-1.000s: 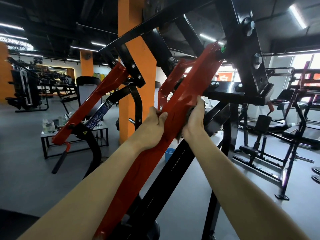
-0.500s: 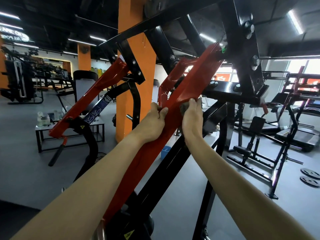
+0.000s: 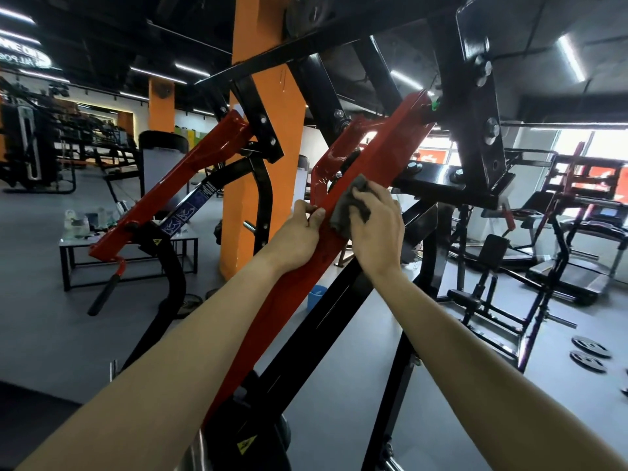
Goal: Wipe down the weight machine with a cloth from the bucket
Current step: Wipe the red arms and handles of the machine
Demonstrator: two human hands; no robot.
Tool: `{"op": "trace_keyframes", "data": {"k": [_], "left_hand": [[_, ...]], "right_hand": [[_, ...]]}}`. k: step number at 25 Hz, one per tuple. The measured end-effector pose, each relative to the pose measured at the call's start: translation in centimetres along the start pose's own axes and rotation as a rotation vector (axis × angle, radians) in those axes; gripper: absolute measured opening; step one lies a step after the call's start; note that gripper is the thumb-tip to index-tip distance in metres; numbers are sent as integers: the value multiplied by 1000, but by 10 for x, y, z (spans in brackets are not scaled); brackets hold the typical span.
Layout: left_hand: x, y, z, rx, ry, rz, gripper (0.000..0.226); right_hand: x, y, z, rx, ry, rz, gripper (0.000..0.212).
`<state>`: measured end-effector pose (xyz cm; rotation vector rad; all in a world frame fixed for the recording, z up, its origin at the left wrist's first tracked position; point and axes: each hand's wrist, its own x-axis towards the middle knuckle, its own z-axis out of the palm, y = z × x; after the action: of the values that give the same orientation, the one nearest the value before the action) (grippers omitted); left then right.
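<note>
Two grips on the red arm (image 3: 380, 154): left hand (image 3: 299, 234) clamps its edge, right hand (image 3: 377, 232) clutches the grey cloth (image 3: 346, 207) against it.

Lever arm (image 3: 370, 164) is showing red; cloth (image 3: 343, 215) is looking dark gry. Machine frame (image 3: 323, 321) is reading blk w/ yellow triangle sticker (image 3: 246, 447) & blue-white instruction label (image 3: 185, 215). Pillar (image 3: 268, 164) is showing orange, bucket (image 3: 317, 295) blue, floor (image 3: 51, 300) plain gry.
</note>
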<state>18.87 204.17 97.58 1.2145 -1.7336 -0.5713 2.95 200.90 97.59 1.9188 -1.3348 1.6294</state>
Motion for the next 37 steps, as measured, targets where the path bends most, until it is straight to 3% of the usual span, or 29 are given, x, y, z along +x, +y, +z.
{"op": "trace_keyframes", "data": {"k": [2, 7, 12, 16, 19, 21, 26, 28, 33, 37], "left_hand": [[1, -8, 2, -5, 7, 22, 43], [-1, -20, 0, -34, 3, 35, 45], [-5, -17, 2, -70, 29, 11, 47], [-10, -16, -1, -77, 54, 21, 49], [-15, -14, -5, -60, 64, 0, 48], [-21, -18, -6, -80, 73, -21, 41], [-30, -31, -18, -93, 41, -116, 37], [-39, -34, -21, -96, 20, -178, 34], [-63, -48, -26, -109, -14, -232, 25], [-64, -49, -23, -89, 27, -207, 21]], "right_hand": [[-17, -6, 5, -7, 21, -26, 28], [-38, 5, 0, -72, -94, -312, 24], [-25, -4, 4, -10, 46, -43, 26], [-51, -6, 14, -49, 2, -195, 29], [-17, -8, 6, -73, -8, -99, 37], [-14, -22, 8, -89, -58, -59, 42], [-34, -24, 20, -271, -310, -435, 35], [-17, -20, 15, -182, -363, -413, 37], [-29, -38, 27, -55, -277, -305, 39], [-61, -37, 20, -118, -485, -480, 39]]}}
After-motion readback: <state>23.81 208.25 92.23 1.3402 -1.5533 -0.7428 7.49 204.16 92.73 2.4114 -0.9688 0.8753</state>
